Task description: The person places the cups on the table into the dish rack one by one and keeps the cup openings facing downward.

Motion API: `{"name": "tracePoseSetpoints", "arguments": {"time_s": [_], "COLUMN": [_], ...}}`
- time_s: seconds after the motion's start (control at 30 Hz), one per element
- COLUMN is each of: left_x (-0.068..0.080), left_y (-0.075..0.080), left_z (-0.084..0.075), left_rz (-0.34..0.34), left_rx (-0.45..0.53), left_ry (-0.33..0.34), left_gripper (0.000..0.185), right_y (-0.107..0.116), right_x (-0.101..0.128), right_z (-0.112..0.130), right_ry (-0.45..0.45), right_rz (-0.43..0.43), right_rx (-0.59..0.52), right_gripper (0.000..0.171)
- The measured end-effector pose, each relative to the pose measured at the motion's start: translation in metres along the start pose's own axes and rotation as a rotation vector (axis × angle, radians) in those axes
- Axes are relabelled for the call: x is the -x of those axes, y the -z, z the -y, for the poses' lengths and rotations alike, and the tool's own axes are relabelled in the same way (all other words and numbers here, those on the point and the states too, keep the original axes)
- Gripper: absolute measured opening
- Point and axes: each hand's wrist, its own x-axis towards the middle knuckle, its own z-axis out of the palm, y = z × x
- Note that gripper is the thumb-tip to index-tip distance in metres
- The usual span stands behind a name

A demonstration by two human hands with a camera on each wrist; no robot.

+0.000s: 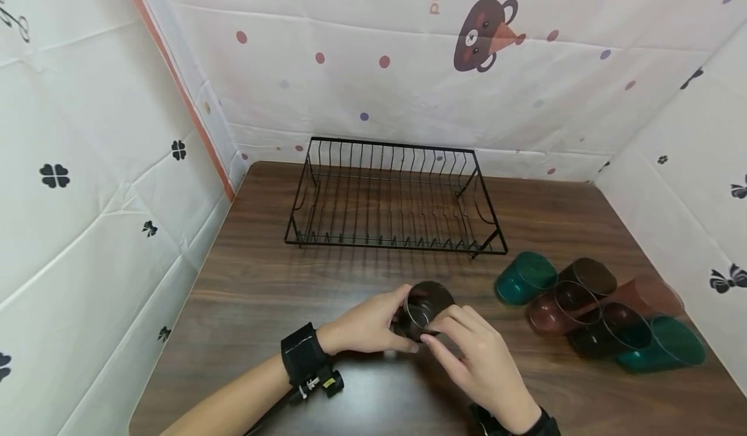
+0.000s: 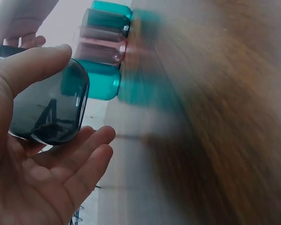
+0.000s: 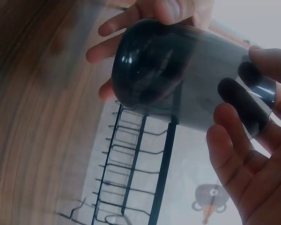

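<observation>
A dark, see-through tumbler (image 1: pixel 428 301) is held up between both hands in front of the rack. My left hand (image 1: pixel 369 322) grips it round the side, near its base, with the thumb along the wall in the left wrist view. At the mouth, my right hand (image 1: pixel 483 357) pinches the rim; in the right wrist view some of its fingers (image 3: pixel 241 101) show through the glass from inside, the others staying outside. In that view the tumbler (image 3: pixel 154 70) lies tilted, its rounded base toward the left hand.
Behind the hands stands a black wire dish rack (image 1: pixel 397 246). To the right, several tumblers cluster on the wooden tabletop (image 1: pixel 245 280): a teal tumbler (image 1: pixel 526 279) nearest the rack, others pink, dark and teal. Patterned white cloth (image 1: pixel 327 85) walls the back and sides.
</observation>
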Motion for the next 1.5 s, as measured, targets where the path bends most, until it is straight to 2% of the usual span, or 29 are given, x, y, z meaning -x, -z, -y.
{"name": "tracePoseSetpoints", "arguments": {"time_s": [0.27, 0.63, 0.97, 1.13, 1.33, 1.5], "left_x": [0.013, 0.034, 0.052, 0.057, 0.057, 0.058], "left_y": [0.007, 0.014, 0.029, 0.036, 0.043, 0.047], "left_z": [0.006, 0.010, 0.007, 0.003, 0.000, -0.002], "left_rz": [-0.002, -0.027, -0.059, -0.090, -0.102, -0.106], "left_rx": [0.067, 0.116, 0.085, 0.024, -0.047, -0.068], "left_ry": [0.012, 0.049, 0.136, 0.162, 0.163, 0.161], "left_gripper": [0.078, 0.081, 0.075, 0.077, 0.081, 0.079], "right_y": [-0.008, -0.016, -0.019, -0.017, -0.015, -0.014], "right_x": [-0.009, -0.017, -0.020, -0.017, -0.014, -0.012], "right_z": [0.005, 0.009, 0.008, 0.006, 0.006, 0.006], "right_ry": [0.063, 0.077, 0.056, 0.042, 0.009, -0.018], "right_rz": [0.030, 0.090, 0.106, 0.092, 0.099, 0.108], "right_rx": [-0.023, -0.079, -0.137, -0.139, -0.110, -0.096], "right_gripper": [0.007, 0.010, 0.013, 0.016, 0.015, 0.014]}}
